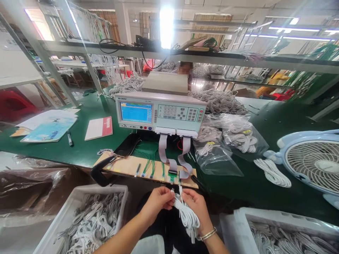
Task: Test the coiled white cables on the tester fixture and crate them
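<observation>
A coiled white cable (188,216) hangs between my two hands, just in front of the wooden test board (156,168). My left hand (158,203) is closed in a pinch on one small plug end of it. Fingers of my right hand (196,207) are closed around the other plug (180,189) and the top of the coil. That plug points up at a small green socket board (172,177) on the board's front edge; whether it touches a socket I cannot tell. Grey ribbon cables (163,150) run from there to a tester (161,113) with a lit blue screen.
White bins of coiled cables stand at the left (124,201) and right (241,215). Bagged cables (243,137), a loose coil (272,173) and a fan (315,162) sit right. Left lie a notebook (98,127), a pen (70,139) and a black clamp (102,171). Behind is a person (185,68).
</observation>
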The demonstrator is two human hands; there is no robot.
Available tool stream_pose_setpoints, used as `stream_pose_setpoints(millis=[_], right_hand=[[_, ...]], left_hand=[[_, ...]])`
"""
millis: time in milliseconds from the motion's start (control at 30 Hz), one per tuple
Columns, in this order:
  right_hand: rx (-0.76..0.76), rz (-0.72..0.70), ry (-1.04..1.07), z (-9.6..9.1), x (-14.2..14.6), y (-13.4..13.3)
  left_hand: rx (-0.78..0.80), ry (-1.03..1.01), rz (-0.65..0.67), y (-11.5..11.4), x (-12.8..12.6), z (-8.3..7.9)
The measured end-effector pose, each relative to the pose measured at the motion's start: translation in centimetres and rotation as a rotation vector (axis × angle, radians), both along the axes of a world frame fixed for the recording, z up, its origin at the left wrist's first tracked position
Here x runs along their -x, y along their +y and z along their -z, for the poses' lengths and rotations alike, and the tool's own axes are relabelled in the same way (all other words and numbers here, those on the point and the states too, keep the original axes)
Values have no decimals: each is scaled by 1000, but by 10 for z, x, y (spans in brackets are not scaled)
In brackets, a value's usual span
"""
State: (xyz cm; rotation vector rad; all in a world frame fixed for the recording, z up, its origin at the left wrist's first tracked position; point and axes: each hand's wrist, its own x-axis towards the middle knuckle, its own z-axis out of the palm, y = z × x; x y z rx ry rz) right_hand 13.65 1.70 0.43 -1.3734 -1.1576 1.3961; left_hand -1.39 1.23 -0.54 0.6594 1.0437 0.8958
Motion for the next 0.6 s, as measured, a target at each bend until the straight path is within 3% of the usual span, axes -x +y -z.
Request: stream_pose_setpoints(millis=[300,467,600], right_hand=[[36,88,173,4,15,-2],[-42,19,106,0,2,-7],[-20,-24,102,4,-7,-9]], left_hand=[[28,-10,-61,2,7,3],[26,-19,-64,2,2,3],[29,-52,-127,5,-5,5]])
